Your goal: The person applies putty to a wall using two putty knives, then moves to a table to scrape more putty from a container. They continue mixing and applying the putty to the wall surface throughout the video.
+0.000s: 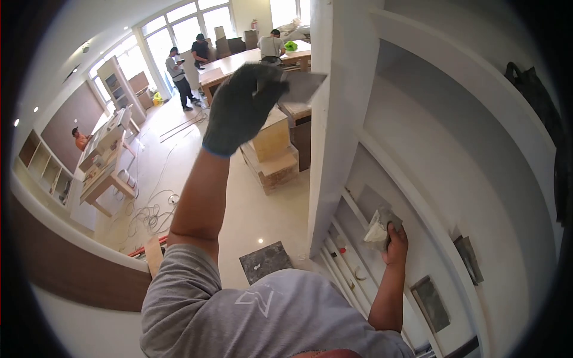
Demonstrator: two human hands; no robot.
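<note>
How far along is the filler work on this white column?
Done: the column face looks evenly white. In hand: the gloved left hand holds a wide blade against its edge; the right hand holds a board loaded with white filler. Left, seemingly: grey patches on the niche wall beside it.

Worn items, logged from the head view.

Torso: grey short-sleeved T-shirt (286,322), lower middle of the frame. Plain jersey fabric, with scattered pale specks across shoulder and chest.

Marking: a thin pale outline emblem (253,296), angular and triangle-like, printed near the middle of the shirt.

Sleeve (179,271), lower left: ends above my elbow, hem loose.

My left hand (245,107), upper middle: dark grey knit glove (236,119) covering fingers and palm fully, with a narrow blue band (216,153) at the wrist edge.

My right hand (396,243), right of centre: bare, forearm uncovered too.
</note>
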